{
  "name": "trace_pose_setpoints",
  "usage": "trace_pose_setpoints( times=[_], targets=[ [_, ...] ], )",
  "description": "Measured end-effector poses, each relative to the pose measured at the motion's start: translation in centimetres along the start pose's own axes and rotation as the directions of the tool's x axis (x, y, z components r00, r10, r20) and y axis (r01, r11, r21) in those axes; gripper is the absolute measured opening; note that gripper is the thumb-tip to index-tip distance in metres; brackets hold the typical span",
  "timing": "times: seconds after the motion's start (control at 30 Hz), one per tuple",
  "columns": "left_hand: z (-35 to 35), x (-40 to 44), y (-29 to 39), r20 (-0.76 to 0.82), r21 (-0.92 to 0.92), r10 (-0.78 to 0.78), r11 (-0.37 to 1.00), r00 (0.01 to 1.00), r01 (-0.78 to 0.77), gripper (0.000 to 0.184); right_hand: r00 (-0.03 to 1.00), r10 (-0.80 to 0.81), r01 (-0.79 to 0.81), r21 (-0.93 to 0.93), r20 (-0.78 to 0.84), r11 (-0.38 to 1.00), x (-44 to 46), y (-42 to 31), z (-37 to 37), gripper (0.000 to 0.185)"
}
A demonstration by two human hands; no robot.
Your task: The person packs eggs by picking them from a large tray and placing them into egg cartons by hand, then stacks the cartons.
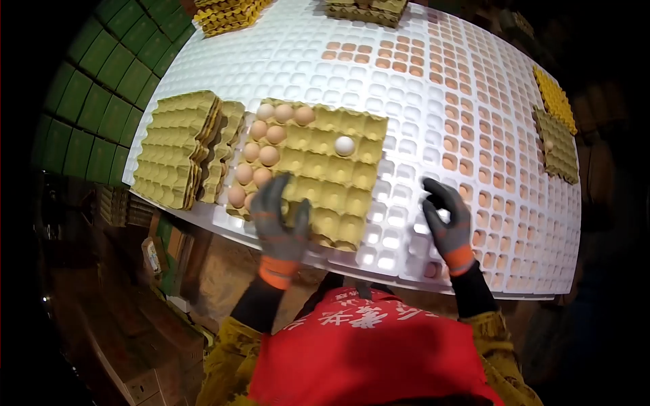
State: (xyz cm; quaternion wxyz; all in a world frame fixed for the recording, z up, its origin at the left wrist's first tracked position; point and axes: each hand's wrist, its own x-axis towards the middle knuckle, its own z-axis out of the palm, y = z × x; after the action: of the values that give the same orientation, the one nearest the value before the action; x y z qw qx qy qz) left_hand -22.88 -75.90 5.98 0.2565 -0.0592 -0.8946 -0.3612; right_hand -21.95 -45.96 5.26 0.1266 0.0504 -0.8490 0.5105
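A yellowish pulp egg tray (332, 176) lies on the white moulded surface in front of me. Brown eggs (269, 156) fill its left columns, and a lone white egg (344, 145) sits in a cup towards the upper right. My left hand (279, 227), in a grey glove with an orange cuff, is over the tray's near left part beside the lowest brown eggs; its thumb and fingers are spread with nothing seen between them. To the right of the tray, my right hand (450, 230) hovers above the white cells, fingers bent but apart from the thumb, no egg visible in it.
Stacked pulp trays (172, 149) stand left of the egg tray. Across the white surface (298, 40), many right-hand cells hold brown eggs (497, 183). More trays (558, 145) lie at the right edge and stacks (365, 10) at the back. Green boxes (101, 88) rise at left.
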Motion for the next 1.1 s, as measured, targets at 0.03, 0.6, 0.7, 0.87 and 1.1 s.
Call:
trace_pose_setpoints(
  times=[0.03,0.6,0.7,0.87,1.1],
  targets=[
    [-2.1,1.2,-2.6,0.027,0.194,-0.051,0.980,0.998,0.044,0.052,0.995,-0.079,0.077,0.022,0.064,0.997,3.2,-2.0,3.2,0.040],
    [-10.7,6.3,-12.6,0.660,-0.747,-0.310,-0.181,0.684,0.640,0.036,0.846,0.134,-0.309,0.269,0.517,0.912,20.2,-6.5,18.5,0.029],
    [-9.1,8.2,-12.0,0.545,-0.470,-0.156,0.757,0.824,0.455,0.032,0.591,-0.500,0.760,-0.230,0.633,0.608,20.9,-6.0,22.0,0.040],
    [-5.1,8.9,-10.7,0.741,0.272,0.131,0.838,0.658,-0.473,0.039,0.713,-0.149,0.436,-0.267,0.685,0.860,21.2,-7.9,20.7,0.043],
    [-6.9,12.0,-12.0,0.467,-0.021,0.042,0.999,0.883,-0.037,0.054,0.821,0.137,-0.435,0.453,0.554,0.778,22.7,-5.0,17.2,0.044]
  ],
)
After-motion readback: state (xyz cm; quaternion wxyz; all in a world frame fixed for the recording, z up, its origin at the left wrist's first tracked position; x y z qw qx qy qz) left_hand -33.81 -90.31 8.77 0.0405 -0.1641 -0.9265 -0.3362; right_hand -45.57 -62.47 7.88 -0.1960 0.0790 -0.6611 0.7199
